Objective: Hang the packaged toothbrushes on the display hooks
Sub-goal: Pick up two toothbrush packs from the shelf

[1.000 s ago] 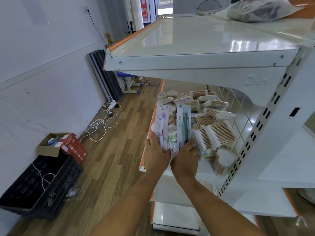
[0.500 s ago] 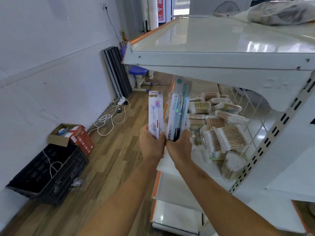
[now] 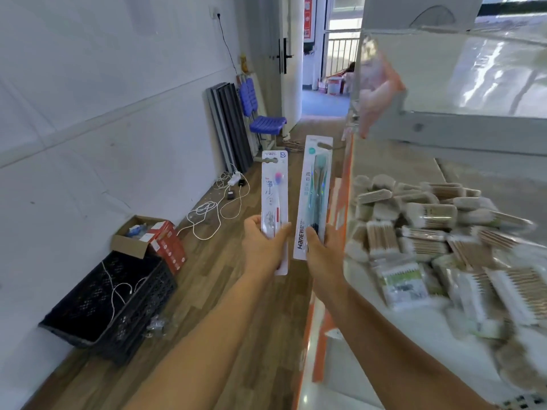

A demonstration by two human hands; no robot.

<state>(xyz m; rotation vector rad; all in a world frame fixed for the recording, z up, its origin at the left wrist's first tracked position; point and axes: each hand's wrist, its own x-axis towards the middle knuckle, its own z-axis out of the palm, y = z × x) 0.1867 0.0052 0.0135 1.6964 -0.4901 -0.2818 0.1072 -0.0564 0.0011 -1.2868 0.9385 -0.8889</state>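
My left hand (image 3: 263,247) grips the lower part of a white toothbrush pack (image 3: 275,196) with a pink and red brush, held upright over the aisle floor. Beside it, my right hand (image 3: 324,247) holds the bottom of a taller teal toothbrush pack (image 3: 313,187), also upright. The two packs stand apart, just left of the white shelf unit's orange edge (image 3: 344,187). No display hooks show in this view.
A heap of cotton swab packs (image 3: 429,232) covers the shelf at right, under an upper shelf (image 3: 458,84). On the wood floor at left sit a black crate (image 3: 118,303), an open cardboard box (image 3: 148,235), white cables (image 3: 213,202) and a blue chair (image 3: 266,122).
Both hands have lifted the packs off the shelf and carried them left into the aisle, then drawn them apart. My view has swung left toward the doorway.
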